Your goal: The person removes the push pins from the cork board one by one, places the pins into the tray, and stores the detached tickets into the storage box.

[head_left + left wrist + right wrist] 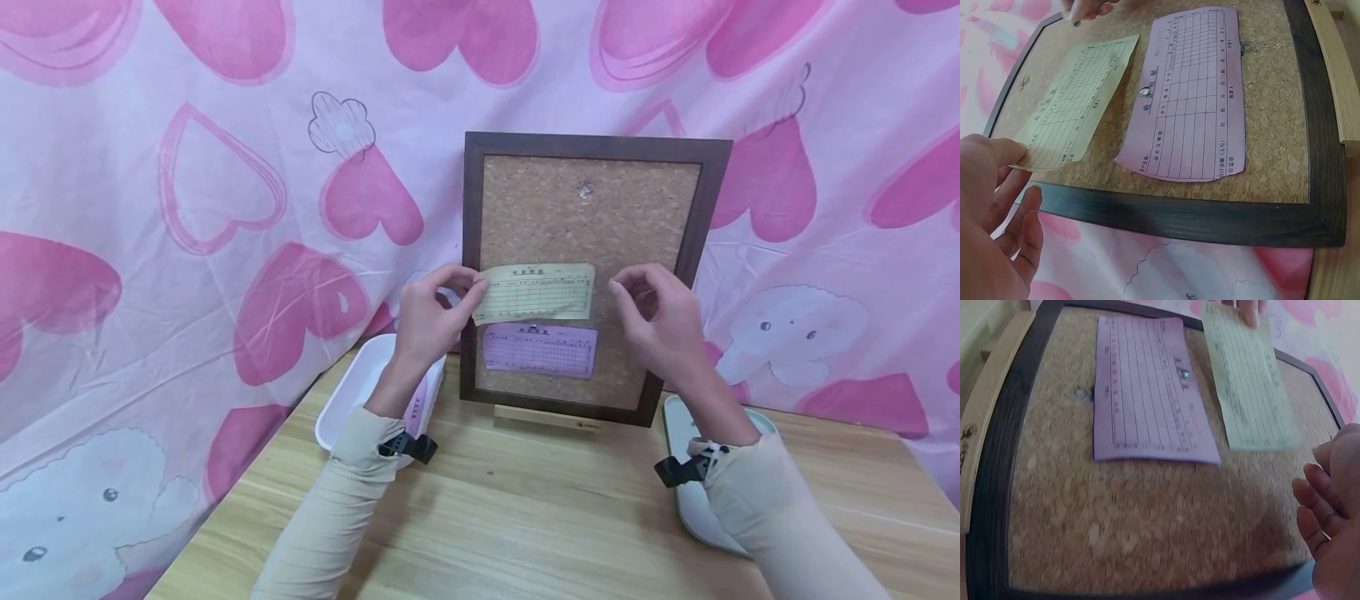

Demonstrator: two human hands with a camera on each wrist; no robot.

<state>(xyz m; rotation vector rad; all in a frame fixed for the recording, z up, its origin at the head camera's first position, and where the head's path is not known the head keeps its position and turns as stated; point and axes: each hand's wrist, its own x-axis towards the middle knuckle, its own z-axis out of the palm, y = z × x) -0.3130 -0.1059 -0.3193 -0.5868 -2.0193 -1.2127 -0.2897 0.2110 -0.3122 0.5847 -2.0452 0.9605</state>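
Note:
My left hand (441, 312) pinches the left edge of a pale green printed receipt slip (536, 293) between thumb and fingers, holding it against the framed corkboard (637, 217). Just below, a purple receipt slip (540, 352) is fixed to the cork by a clear push pin (1145, 92) near its upper edge. To the right of the green slip is my right hand (660, 321), thumb and forefinger together on a small push pin (1314, 450), mostly hidden by the fingertips. In the right wrist view the green slip's free end (1266, 440) hangs toward that hand.
Another clear pin (585, 191) sticks in the upper cork. The board leans on a wooden stand (547, 417). A white tray (352, 392) with a purple paper (415, 412) stands left, a pale green tray (690, 500) right. A heart-patterned cloth (247, 167) hangs behind.

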